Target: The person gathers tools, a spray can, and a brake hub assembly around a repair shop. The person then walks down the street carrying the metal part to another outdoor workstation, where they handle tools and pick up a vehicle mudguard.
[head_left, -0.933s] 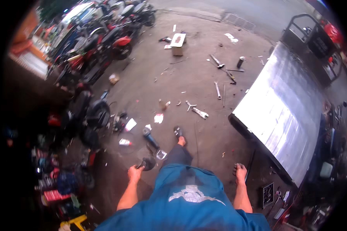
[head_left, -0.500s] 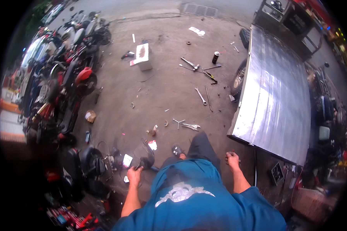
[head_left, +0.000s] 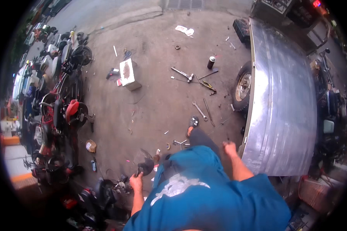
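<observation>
My left hand (head_left: 136,181) is closed round the grip of a dark, rounded object (head_left: 145,167), held low over the floor at my left side; blur hides its exact kind. My right hand (head_left: 230,148) is closed beside the metal panel, with a small dark tip showing past the fingers. What it holds, if anything, cannot be made out. One shoe (head_left: 194,121) shows ahead of me, near a combination wrench (head_left: 200,111) and a thin rod (head_left: 209,112). A cross-shaped wrench (head_left: 180,144) lies partly hidden by my shirt.
A large metal panel (head_left: 279,100) beside a wheel (head_left: 243,87) fills the right. Ahead lie a hammer (head_left: 183,74), yellow-handled pliers (head_left: 209,87) and a spray can (head_left: 211,62). A white box (head_left: 129,75) stands left of them. Parked motorbikes (head_left: 61,104) line the left side.
I have stepped forward, so the floor tools and the panel sit nearer to me. The dark object has travelled along in my left hand. My right hand remains closed.
</observation>
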{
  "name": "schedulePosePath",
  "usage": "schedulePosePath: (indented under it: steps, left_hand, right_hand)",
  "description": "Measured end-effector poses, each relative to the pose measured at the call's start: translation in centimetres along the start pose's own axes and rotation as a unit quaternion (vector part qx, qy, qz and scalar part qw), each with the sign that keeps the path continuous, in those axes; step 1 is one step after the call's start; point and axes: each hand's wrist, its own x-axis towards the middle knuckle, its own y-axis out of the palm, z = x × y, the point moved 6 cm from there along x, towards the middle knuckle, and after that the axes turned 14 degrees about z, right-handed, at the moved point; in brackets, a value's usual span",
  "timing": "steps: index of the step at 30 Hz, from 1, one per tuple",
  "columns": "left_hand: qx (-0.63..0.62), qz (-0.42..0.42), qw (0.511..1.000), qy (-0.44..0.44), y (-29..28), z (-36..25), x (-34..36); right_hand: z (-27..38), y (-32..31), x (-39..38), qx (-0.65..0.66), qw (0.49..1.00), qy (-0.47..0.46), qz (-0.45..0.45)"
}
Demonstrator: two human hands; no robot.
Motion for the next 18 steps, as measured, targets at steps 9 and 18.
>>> schedulePosePath:
  steps: [9,18]
  left_hand:
    - [0.007,0.026,0.999,-0.021,-4.4,-13.9,6.7]
    - [0.216,0.110,0.968,0.064,-7.9,-35.3,25.8]
  right_hand:
    - [26.8,-6.3,5.6,0.076,0.993,-0.055,-0.071]
    - [19.9,0.7,11.5,0.123,0.978,0.069,-0.157]
